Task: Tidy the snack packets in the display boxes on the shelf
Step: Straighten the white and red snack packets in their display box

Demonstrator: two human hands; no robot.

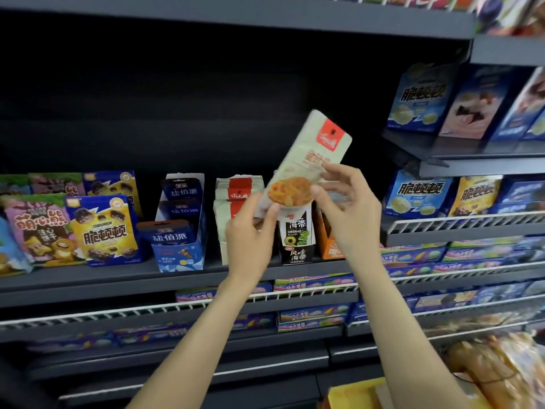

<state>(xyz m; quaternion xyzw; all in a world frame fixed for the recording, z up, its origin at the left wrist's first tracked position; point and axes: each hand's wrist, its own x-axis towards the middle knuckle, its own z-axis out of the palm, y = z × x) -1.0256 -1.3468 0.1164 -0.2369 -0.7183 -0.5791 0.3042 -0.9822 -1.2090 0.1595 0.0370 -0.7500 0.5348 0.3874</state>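
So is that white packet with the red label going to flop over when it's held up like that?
Probably not much. The white packet stands up tilted above both hands without drooping, so it looks fairly stiff. The left hand and right hand pinch only its lower end, which suggests it is light. Its smooth wrapper may be slippery.

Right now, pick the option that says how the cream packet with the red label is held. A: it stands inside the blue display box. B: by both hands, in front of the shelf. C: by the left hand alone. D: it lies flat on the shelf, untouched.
B: the left hand and the right hand both grip the cream packet, raised and tilted.
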